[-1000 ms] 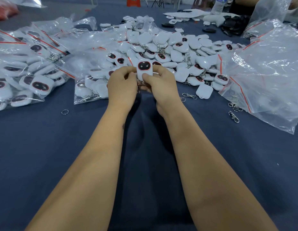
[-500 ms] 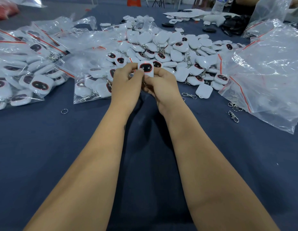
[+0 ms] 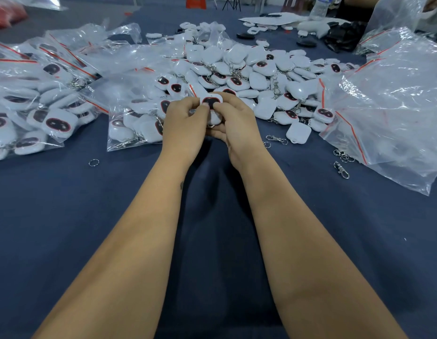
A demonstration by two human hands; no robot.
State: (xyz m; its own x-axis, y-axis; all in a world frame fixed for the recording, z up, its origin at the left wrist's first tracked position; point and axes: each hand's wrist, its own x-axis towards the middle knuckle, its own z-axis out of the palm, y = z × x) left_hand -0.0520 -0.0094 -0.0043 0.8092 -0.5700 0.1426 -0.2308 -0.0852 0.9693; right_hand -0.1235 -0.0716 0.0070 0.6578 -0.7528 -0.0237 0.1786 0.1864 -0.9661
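- 2 bare forearms reach in from the near edge over the dark blue worktop [image 3: 65, 216] and draw together toward its middle.
- A loose split ring [image 3: 93, 162] lies on the cloth to the left of the arms, and a metal clasp [image 3: 342, 170] lies to their right, each well apart from the hands.
- The left hand [image 3: 184, 126] and the right hand [image 3: 238, 128] meet just above the worktop with fingers curled. Both pinch 1 white case [image 3: 210, 103] between thumbs and fingertips.
- The white case is held up between the 2 hands, its dark oval face with a red rim turned toward the camera. Its lower part is hidden by the fingers.
- Just left of the hands lies a small clear bag [image 3: 129, 128] filled with similar cases. A single case [image 3: 298, 133] lies face down to the right, near another clasp [image 3: 276, 138].
- Behind the hands spreads a loose pile of cases [image 3: 249, 69], many with clasps attached.
- Filled bags [image 3: 29, 106] with red seal strips crowd the left side, and crumpled empty bags [image 3: 396, 101] heap on the right.
- At the far edge stand a plastic bottle [image 3: 322, 6] and some black items [image 3: 344, 36], too blurred to tell what they are.
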